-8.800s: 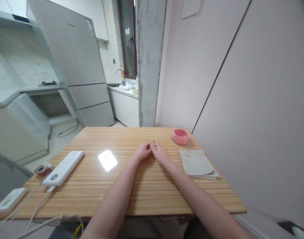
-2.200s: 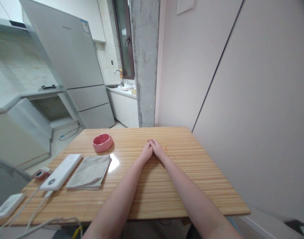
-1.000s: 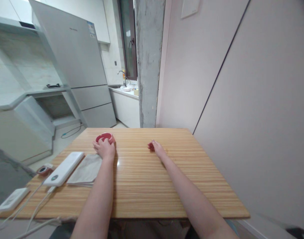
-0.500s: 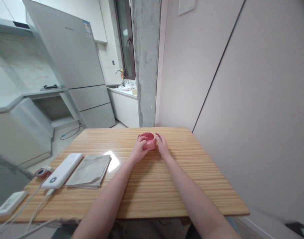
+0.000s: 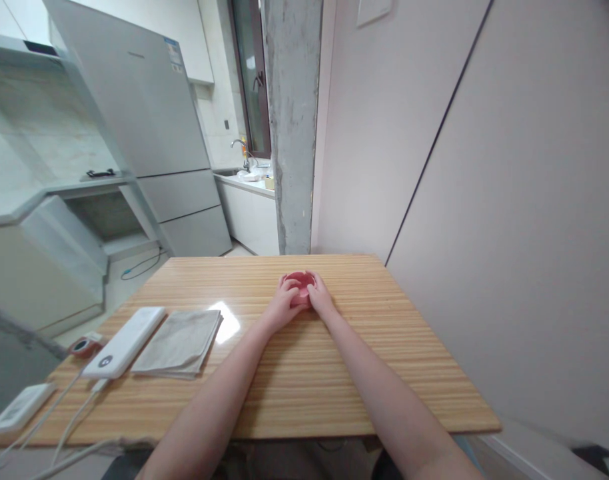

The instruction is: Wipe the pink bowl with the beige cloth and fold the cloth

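Clasping the pink bowl (image 5: 303,293) at twelve o'clock on the table (image 5: 304,393), the left hand (image 5: 283,304) curls over its nine o'clock rim; the right hand (image 5: 321,299), open beside it a moment ago, now wraps three o'clock, so both share the hold. The grey cloth (image 5: 177,343) lies at the table's nine o'clock.
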Tool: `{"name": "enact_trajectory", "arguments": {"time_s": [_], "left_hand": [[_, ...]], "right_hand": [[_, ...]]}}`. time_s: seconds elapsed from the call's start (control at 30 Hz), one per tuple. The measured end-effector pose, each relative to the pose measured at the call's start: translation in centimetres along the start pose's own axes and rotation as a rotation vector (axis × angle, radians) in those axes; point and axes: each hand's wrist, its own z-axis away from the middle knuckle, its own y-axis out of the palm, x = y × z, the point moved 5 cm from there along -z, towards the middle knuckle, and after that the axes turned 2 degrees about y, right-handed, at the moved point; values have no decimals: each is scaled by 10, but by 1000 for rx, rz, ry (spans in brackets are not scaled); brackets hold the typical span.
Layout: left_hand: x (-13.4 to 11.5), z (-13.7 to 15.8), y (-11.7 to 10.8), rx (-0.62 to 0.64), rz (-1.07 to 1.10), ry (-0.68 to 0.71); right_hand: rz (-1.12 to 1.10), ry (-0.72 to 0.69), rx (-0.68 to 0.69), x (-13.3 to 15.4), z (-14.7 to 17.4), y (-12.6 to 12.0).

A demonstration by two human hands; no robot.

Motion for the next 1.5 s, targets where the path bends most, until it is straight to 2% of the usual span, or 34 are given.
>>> {"name": "enact_trajectory", "arguments": {"time_s": [0.23,0.33,0.43,0.5,0.57,0.6,0.67,0.73,0.8,0.9,1.0,1.07,1.1,1.17,1.27,1.33,1.37,1.4,1.43,1.5], "left_hand": [[-1,1,6,31,-13,-24],[3,1,-9,54,-23,-122],[21,18,-59,-73,-109,-356],[41,45,-102,-109,-264,-604],[60,82,-141,18,-480,-882],[67,101,-159,61,-579,-966],[74,134,-186,115,-713,-1061],[79,158,-197,188,-782,-1096],[80,171,-198,273,-788,-1101],[77,171,-192,340,-722,-1106],[65,154,-181,347,-655,-1094],[54,133,-166,342,-561,-1000],[46,119,-156,340,-488,-918],[29,89,-136,344,-359,-743],[-2,41,-111,369,-176,-475],[-20,13,-102,358,-45,-352],[-26,0,-102,301,-22,-325],[-29,-11,-104,189,-28,-316],[-31,-20,-107,54,-51,-309],[-28,-26,-110,-230,-91,-329]], "right_hand": [[-43,39,-5,-4,0,0],[-15,28,-16,4,1,-2],[-16,55,-22,12,4,-4],[-9,88,-42,15,5,-6],[15,116,-63,16,6,-8],[24,124,-75,16,6,-9],[27,132,-93,15,5,-11],[18,135,-102,13,5,-11],[19,135,-99,13,4,-12],[57,120,-112,19,5,-16],[135,10,-181,40,9,-24],[156,-105,-184,61,14,-24],[142,-140,-140,71,18,-20],[81,-140,46,85,26,-6],[6,-55,416,96,44,20],[-4,51,630,94,54,32],[-12,122,690,91,57,34],[-27,191,699,88,56,32],[-54,245,649,85,52,27],[-127,272,362,81,35,7]]}}
